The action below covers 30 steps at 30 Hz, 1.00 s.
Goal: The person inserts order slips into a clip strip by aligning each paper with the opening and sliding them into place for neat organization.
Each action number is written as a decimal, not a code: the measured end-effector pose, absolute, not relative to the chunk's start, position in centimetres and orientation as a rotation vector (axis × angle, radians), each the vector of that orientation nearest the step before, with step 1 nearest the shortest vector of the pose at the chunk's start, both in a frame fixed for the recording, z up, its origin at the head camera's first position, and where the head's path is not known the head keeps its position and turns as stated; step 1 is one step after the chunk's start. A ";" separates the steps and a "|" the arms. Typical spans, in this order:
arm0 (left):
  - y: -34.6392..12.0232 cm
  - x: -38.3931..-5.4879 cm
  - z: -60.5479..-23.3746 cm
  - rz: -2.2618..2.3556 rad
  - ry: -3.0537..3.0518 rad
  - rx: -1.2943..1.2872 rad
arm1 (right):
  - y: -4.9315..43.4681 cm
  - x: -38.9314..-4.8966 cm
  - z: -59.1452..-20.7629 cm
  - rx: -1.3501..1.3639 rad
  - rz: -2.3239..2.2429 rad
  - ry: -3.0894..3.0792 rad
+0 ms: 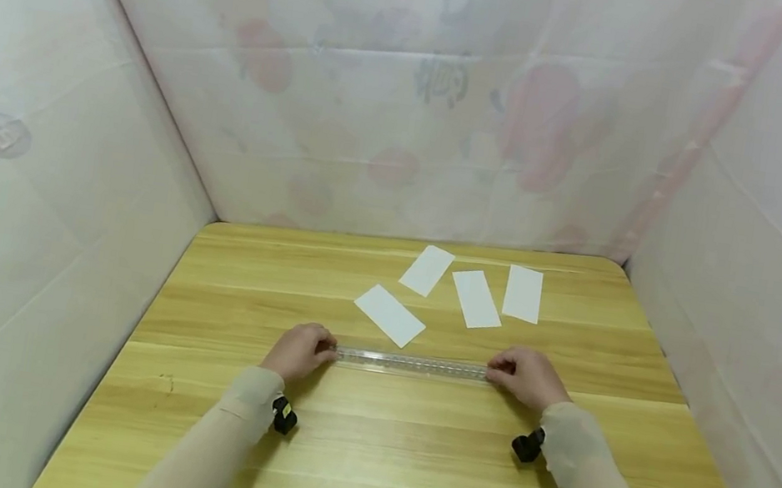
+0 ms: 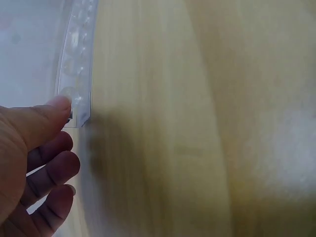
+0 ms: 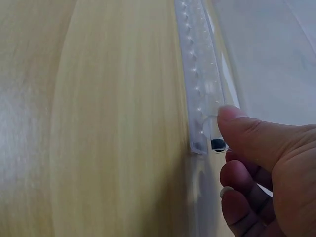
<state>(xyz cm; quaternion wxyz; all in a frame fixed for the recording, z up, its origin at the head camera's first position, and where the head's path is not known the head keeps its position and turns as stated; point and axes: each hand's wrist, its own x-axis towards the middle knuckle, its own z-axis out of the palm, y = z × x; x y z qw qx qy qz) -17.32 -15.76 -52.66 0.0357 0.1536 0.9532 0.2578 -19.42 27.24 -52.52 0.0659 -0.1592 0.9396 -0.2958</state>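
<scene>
A long, narrow strip of clear plastic [image 1: 412,364] with a row of round bumps along it stretches crosswise between my two hands, close over the wooden table. My left hand [image 1: 301,351] pinches its left end; in the left wrist view the thumb [image 2: 52,116] lies on the corner of the strip [image 2: 76,64], other fingers curled below. At the opposite end, my right hand [image 1: 528,377] pinches the strip between thumb and fingers. The right wrist view shows a small dark spot [image 3: 218,144] at that end of the strip [image 3: 200,74], beside the right thumb [image 3: 252,131].
Beyond the strip, several white cards lie scattered on the table: one nearest my left hand [image 1: 389,315], others farther back [image 1: 427,270] and to the right [image 1: 523,294]. Printed cloth walls [image 1: 381,108] enclose the wooden table [image 1: 403,465] on three sides.
</scene>
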 end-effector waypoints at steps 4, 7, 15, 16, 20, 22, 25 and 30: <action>-16.3 -17.5 -52.6 0.790 2.920 0.424 | 26.6 -19.6 -52.6 -0.522 -0.875 2.838; -16.6 -17.6 -52.4 0.797 2.921 0.416 | 26.1 -19.8 -52.5 -0.535 -0.868 2.829; -16.9 -17.7 -52.0 0.817 2.926 0.411 | 25.6 -20.2 -52.5 -0.547 -0.871 2.810; -16.9 -17.7 -51.9 0.816 2.927 0.411 | 25.6 -20.3 -52.5 -0.549 -0.875 2.806; -16.9 -17.8 -51.9 0.803 2.935 0.426 | 25.7 -20.3 -52.5 -0.551 -0.888 2.798; -17.0 -17.8 -51.9 0.794 2.942 0.436 | 25.7 -20.3 -52.6 -0.553 -0.895 2.796; -17.0 -17.9 -52.1 0.779 2.947 0.445 | 25.7 -20.3 -52.7 -0.560 -0.899 2.801; -17.1 -17.9 -52.2 0.756 2.950 0.470 | 25.7 -20.2 -52.9 -0.568 -0.910 2.806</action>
